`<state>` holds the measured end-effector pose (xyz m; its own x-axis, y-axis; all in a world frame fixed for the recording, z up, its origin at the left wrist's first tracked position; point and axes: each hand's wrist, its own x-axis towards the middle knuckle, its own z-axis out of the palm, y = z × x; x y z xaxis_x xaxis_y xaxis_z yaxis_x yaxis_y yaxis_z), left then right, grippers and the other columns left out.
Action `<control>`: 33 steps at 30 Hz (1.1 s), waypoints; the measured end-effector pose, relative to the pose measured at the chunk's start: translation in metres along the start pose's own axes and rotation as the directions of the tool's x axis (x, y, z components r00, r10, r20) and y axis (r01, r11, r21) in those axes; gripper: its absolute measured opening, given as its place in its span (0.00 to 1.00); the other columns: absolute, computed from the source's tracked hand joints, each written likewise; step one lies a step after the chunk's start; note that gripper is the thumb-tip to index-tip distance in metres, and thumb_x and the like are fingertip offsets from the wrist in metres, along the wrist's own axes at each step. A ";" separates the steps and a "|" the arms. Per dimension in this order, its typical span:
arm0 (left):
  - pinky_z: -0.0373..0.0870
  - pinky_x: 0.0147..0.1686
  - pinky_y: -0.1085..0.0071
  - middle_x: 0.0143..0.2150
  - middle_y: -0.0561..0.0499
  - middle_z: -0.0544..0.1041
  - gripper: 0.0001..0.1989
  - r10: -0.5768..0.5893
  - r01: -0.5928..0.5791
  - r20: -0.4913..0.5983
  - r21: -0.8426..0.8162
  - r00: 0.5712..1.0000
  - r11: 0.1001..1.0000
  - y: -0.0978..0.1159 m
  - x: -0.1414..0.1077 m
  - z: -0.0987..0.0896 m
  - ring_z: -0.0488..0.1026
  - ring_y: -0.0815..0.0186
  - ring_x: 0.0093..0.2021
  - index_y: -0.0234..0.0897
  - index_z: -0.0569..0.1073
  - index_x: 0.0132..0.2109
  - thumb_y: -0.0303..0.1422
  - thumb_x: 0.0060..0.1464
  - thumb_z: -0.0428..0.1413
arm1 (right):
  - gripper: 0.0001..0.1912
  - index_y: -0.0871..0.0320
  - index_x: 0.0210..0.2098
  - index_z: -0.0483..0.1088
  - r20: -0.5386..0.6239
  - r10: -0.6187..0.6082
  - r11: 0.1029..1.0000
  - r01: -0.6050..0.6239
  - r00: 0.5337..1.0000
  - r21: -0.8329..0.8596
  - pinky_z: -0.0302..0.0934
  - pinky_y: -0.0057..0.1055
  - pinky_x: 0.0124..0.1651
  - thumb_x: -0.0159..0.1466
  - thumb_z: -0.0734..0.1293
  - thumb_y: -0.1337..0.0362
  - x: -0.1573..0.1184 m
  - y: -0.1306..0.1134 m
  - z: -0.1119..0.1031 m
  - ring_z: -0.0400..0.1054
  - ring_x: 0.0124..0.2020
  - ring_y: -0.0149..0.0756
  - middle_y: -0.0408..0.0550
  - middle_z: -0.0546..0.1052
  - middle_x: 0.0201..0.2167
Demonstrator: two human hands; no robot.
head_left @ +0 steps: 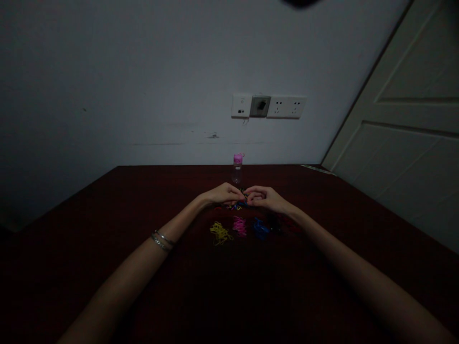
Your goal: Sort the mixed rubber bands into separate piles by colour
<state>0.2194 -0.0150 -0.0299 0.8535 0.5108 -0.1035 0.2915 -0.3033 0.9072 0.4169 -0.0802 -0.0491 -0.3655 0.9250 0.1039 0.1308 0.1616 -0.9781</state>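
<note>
A mixed pile of small coloured rubber bands (235, 207) lies on the dark red table, partly hidden by my hands. My left hand (225, 193) reaches in from the left, its thumb and fingers pinched together over the pile. From the right, my right hand (268, 198) meets it with curled fingers, the fingertips of both almost touching. What sits between the fingertips is too small and dark to tell. Nearer to me are separate heaps of yellow rubber bands (220, 232), pink rubber bands (239, 226) and blue rubber bands (260, 229).
Behind the hands a clear bottle with a pink cap (237, 162) stands upright on the table (161, 191). Sockets (286, 107) are set in the wall beyond. A pale panelled door (405, 110) is at the right. Dim reddish and black bits lie right of the blue heap.
</note>
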 end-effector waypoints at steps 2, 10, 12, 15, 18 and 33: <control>0.47 0.16 0.77 0.18 0.57 0.63 0.17 0.008 -0.008 0.022 -0.016 1.000 1.000 -0.001 0.000 0.001 0.54 0.78 0.16 0.29 0.73 0.38 0.39 0.47 0.53 | 0.20 0.58 0.40 0.67 0.006 0.004 1.000 -0.004 1.000 0.002 0.60 0.33 0.42 0.47 0.70 0.64 0.000 -0.001 0.001 0.68 0.32 0.31 0.44 0.73 0.28; 0.45 0.15 0.78 0.16 0.59 0.60 0.14 -0.025 0.026 0.030 -0.020 0.999 0.999 -0.007 0.004 0.009 0.52 0.78 0.14 0.31 0.72 0.35 0.38 0.46 0.54 | 0.21 0.58 0.41 0.67 0.035 0.001 1.000 0.000 0.999 -0.018 0.59 0.31 0.39 0.47 0.70 0.65 -0.001 -0.003 0.003 0.67 0.30 0.30 0.43 0.73 0.28; 0.44 0.15 0.78 0.16 0.59 0.58 0.14 -0.025 0.026 0.015 -0.054 1.000 0.998 -0.003 0.002 0.011 0.51 0.79 0.14 0.31 0.72 0.35 0.38 0.45 0.55 | 0.21 0.58 0.41 0.67 0.033 -0.003 1.000 0.003 0.999 -0.020 0.59 0.31 0.38 0.48 0.70 0.65 -0.001 -0.004 0.003 0.67 0.30 0.30 0.43 0.73 0.28; 0.44 0.15 0.78 0.16 0.59 0.58 0.14 -0.036 0.036 -0.001 -0.094 0.999 0.995 0.001 -0.001 0.012 0.50 0.79 0.14 0.30 0.73 0.34 0.38 0.44 0.55 | 0.20 0.59 0.40 0.67 0.026 -0.012 1.000 0.013 1.000 -0.018 0.59 0.31 0.39 0.48 0.70 0.65 -0.001 -0.005 0.003 0.67 0.31 0.30 0.43 0.73 0.28; 0.44 0.15 0.78 0.15 0.59 0.59 0.13 -0.046 0.044 -0.020 -0.103 0.999 0.994 0.000 -0.002 0.011 0.51 0.78 0.14 0.30 0.73 0.33 0.36 0.43 0.56 | 0.20 0.59 0.40 0.67 0.020 -0.011 1.000 0.012 1.000 -0.016 0.60 0.32 0.39 0.48 0.70 0.65 -0.001 -0.005 0.002 0.67 0.31 0.30 0.44 0.73 0.28; 0.43 0.16 0.76 0.16 0.58 0.59 0.14 -0.075 0.061 -0.128 -0.109 0.989 0.992 -0.009 -0.002 -0.012 0.50 0.78 0.15 0.31 0.74 0.35 0.36 0.42 0.57 | 0.21 0.59 0.40 0.67 -0.165 0.011 0.992 -0.032 0.986 -0.126 0.60 0.35 0.40 0.46 0.70 0.62 -0.008 -0.013 -0.031 0.68 0.32 0.34 0.46 0.74 0.29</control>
<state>0.2100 -0.0040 -0.0328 0.7669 0.6308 -0.1184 0.2943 -0.1817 0.9383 0.4466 -0.0793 -0.0320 -0.2073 0.9707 0.1218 0.2573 0.1742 -0.9505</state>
